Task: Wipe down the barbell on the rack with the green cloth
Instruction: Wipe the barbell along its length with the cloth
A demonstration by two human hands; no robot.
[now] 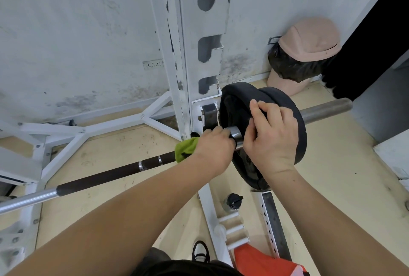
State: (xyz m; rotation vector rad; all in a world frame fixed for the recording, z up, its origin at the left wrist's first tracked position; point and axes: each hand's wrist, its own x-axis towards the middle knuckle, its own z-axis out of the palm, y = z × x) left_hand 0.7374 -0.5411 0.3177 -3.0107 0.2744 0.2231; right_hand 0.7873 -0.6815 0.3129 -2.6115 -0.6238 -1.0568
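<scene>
- barbell [99, 178] shaft runs near-left to far-right; open floor beneath, rack [199, 54] base struts close behind.
- green cloth [186, 148] on the shaft just left of the collar, left hand [212, 149] clenched round it.
- right hand [272, 140] fingers curled over weight plate [234, 107] rim.
- bin [307, 41] far right against wall: lid down, black liner [290, 65] bulging out, contents hidden.

Bright, even light; wide-angle edge distortion.
</scene>
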